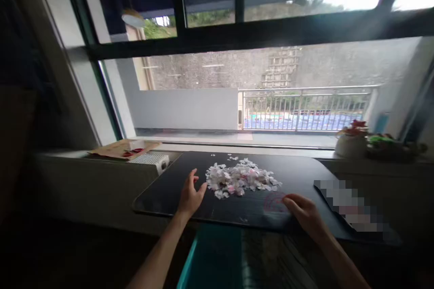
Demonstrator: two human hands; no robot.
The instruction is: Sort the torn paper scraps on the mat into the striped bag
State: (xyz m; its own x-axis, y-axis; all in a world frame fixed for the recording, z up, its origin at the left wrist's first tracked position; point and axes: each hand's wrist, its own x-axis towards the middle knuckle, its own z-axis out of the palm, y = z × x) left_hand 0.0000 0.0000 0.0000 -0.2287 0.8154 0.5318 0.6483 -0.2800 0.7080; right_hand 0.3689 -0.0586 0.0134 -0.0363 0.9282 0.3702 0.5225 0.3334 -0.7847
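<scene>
A loose heap of white and pale pink artificial petals [240, 178] lies on the black tabletop [200, 165]. Just left of the heap, my left hand [191, 193] is open, thumb and fingers apart, with nothing in it. My right hand [303, 211] is over the table's right front part, its thumb and forefinger pinched together. At those fingertips are thin loops of pink thread [274, 202], lying against the black surface. The fingers appear to pinch the thread; its end is too small to make out.
A blurred-out flat object [351, 205] lies at the table's right edge. Below the front edge is a teal container [217, 257]. On the left sill rests a brown sheet [115, 148] with small red items. Plant pots [351, 144] stand right, by the window.
</scene>
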